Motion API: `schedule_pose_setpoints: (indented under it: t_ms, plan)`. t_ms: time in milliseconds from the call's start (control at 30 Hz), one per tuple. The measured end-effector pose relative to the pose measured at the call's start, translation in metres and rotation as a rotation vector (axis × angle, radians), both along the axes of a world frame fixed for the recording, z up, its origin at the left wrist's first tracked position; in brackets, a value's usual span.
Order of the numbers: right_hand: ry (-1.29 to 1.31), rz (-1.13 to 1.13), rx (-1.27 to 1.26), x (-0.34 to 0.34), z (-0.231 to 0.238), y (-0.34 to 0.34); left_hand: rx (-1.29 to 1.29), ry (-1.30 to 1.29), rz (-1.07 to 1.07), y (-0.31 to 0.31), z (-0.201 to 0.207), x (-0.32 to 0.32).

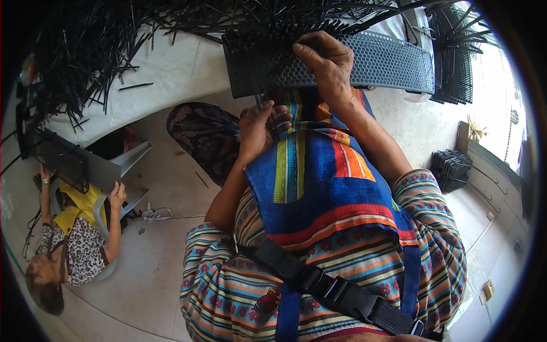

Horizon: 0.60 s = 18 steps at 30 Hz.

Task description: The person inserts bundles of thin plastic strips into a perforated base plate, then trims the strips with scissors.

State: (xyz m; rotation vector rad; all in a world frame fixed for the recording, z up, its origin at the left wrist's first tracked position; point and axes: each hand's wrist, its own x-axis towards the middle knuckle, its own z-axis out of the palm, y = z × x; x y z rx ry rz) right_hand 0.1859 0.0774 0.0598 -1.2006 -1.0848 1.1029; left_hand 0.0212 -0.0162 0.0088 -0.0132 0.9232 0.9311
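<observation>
A dark panel full of round holes [387, 62] lies across the front edge of the table before me. Many thin black strips [268, 48] bristle up from its left part. Over these strips is my right hand [330, 62], thumb and forefinger brought together in a pinch; anything between the fingertips is too small to make out. My left hand [259, 128] is lower, just below the panel's near edge above my lap. Its fingers curl around a few thin dark strips [274, 117], partly hidden by the fingers.
Loose black strips [74, 57] lie heaped on the white-covered table [182, 68]. At the left, a seated person [80, 239] holds another dark panel [74, 159]. Dark wire racks [450, 171] stand on the floor at the right. A patterned dark cloth seat [205, 137] is beside my left arm.
</observation>
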Motion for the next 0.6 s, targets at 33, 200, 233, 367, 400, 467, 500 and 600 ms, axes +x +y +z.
schedule_pose_setpoints:
  t_ms: [33, 200, 233, 367, 400, 467, 500, 600]
  plan:
    - [0.001, 0.001, 0.0, -0.002, 0.002, 0.003, 0.0, 0.001, 0.001, -0.002, 0.002, 0.002]
    - [-0.347, 0.023, 0.348, -0.008, -0.008, 0.021, 0.118, 0.073, -0.074, -0.002, -0.001, 0.005]
    - [-0.346, 0.025, 0.349, -0.008, -0.01, 0.02, 0.118, 0.074, -0.072, -0.003, -0.003, 0.004]
    - [-0.494, 0.075, 0.407, -0.009, -0.013, 0.021, 0.107, 0.047, -0.191, -0.006, 0.003, 0.005]
    - [-0.552, 0.086, 0.42, -0.011, -0.012, 0.022, 0.185, 0.085, -0.217, -0.006, 0.008, 0.005]
    - [-0.608, 0.084, 0.396, -0.017, -0.008, 0.022, 0.126, 0.062, -0.204, -0.004, 0.006, 0.004]
    - [-0.663, 0.08, 0.371, -0.019, -0.007, 0.023, 0.07, 0.04, -0.192, -0.002, 0.005, 0.004]
    - [-0.669, 0.062, 0.383, -0.023, -0.006, 0.023, 0.033, -0.036, -0.168, -0.004, -0.004, 0.005]
